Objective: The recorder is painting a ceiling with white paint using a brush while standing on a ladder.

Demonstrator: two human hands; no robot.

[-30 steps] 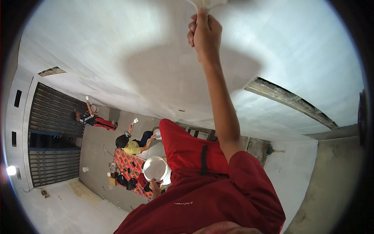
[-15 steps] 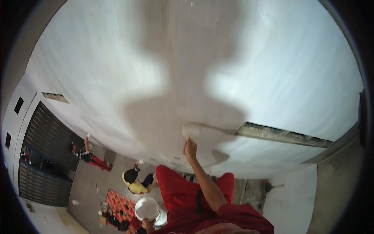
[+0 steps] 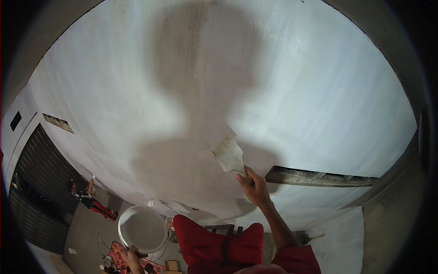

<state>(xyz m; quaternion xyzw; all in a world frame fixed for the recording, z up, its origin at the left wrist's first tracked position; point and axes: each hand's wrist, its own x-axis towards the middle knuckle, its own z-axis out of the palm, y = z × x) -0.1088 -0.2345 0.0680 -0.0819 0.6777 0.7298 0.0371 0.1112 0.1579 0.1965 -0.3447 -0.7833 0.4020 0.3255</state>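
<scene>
My right hand (image 3: 255,187) is closed around the handle of a wide paintbrush (image 3: 229,153). Its pale, paint-coated bristles point up and to the left, close to the whitish wall (image 3: 319,109); whether they touch it I cannot tell. Low on the left, my left hand (image 3: 132,260) grips the near rim of a white bucket (image 3: 120,230), held with its mouth toward me. The bucket looks pale inside; how much it contains is unclear. My shadow falls across the middle of the wall.
A long recessed slot (image 3: 319,177) cuts the wall at right. Far below left, a person (image 3: 84,198) works beside a dark slatted gate (image 3: 45,192). Another person is mostly hidden behind the bucket. A patterned orange cloth (image 3: 117,251) with items lies on the floor.
The brush has come back toward me, its bristles swinging to the upper left. My left hand has raised the bucket, which now covers most of the person in yellow.
</scene>
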